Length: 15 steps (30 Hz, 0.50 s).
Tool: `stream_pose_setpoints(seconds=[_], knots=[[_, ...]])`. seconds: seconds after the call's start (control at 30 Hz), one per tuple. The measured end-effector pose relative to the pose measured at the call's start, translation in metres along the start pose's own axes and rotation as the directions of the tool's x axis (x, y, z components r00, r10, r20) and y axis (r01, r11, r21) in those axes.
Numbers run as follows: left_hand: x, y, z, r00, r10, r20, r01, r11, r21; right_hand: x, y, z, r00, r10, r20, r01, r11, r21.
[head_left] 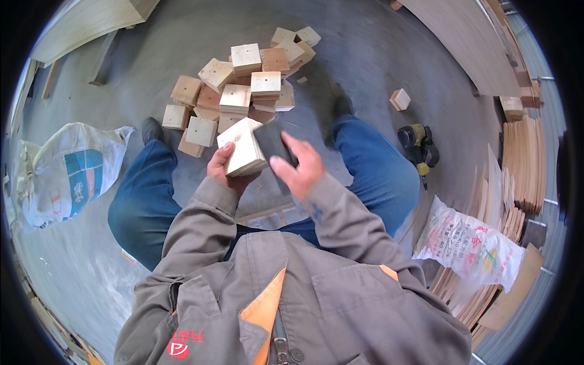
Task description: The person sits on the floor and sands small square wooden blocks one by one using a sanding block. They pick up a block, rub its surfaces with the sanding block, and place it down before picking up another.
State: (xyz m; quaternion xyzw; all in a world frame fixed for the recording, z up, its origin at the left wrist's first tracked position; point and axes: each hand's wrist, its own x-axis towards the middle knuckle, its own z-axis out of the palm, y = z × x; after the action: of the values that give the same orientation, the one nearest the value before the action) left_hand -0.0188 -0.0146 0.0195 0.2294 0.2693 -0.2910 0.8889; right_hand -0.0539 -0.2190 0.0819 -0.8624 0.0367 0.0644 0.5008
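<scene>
Your left hand [221, 164] pinched a pale square plywood block [244, 149], apparently steadying it against the dark grey rectangular block [271, 143] your right hand [308, 168] gripped.

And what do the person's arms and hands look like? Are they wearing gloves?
No gloves: the left hand and right hand are both bare. The left sleeve and right sleeve are long, wrinkly and grey-brown, reaching the wrists. The right one has a dark bluish mark near its end.
</scene>
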Motion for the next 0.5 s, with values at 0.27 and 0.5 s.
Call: stream_pose_setpoints(seconds=[0.27, 0.5], knots=[[-0.005, -0.005, 0.019, 0.992, -0.028, 0.126, 0.02, 0.998, 0.06, 0.093, 0.057, -0.024, 0.98, 0.164, -0.112, -0.172, 0.983, -0.063], [0.002, 0.004, 0.003, 0.999, 0.008, -0.039, -0.007, 1.0, 0.024, 0.043, 0.019, -0.019, 0.988, 0.156, 0.017, -0.153, 0.936, 0.318]])
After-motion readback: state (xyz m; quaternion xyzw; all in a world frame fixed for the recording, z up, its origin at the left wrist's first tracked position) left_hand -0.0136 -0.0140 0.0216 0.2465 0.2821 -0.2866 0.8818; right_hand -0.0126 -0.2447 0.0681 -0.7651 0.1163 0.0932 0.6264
